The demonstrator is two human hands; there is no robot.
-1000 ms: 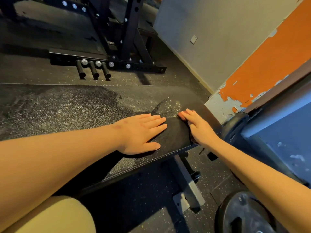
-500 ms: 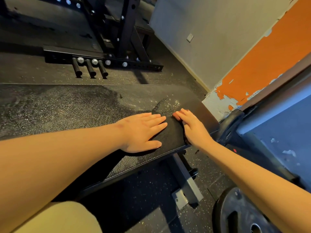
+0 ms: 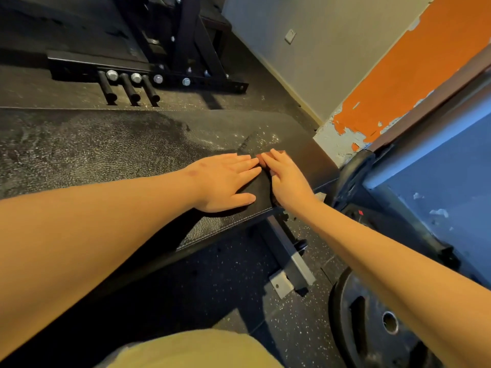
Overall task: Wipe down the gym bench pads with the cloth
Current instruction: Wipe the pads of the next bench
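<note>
Both your hands press the dark cloth (image 3: pixel 261 193) at the right end of the pad (image 3: pixel 106 155): left hand (image 3: pixel 225 181) flat with fingers (image 3: pixel 244 166) straight and together, right hand (image 3: pixel 289 181) just beside it with fingers straight too, fingertips all but meeting; neither grips anything. Press evenly and sweep in long overlapping strokes toward the streaky, speckled stretch on the left, cloth spread rather than bunched. The cloth nearly matches the pad, so its edges are hard to trace; whether your right thumb hooks its edge cannot be told; the frame cuts off the pad's left end.
</note>
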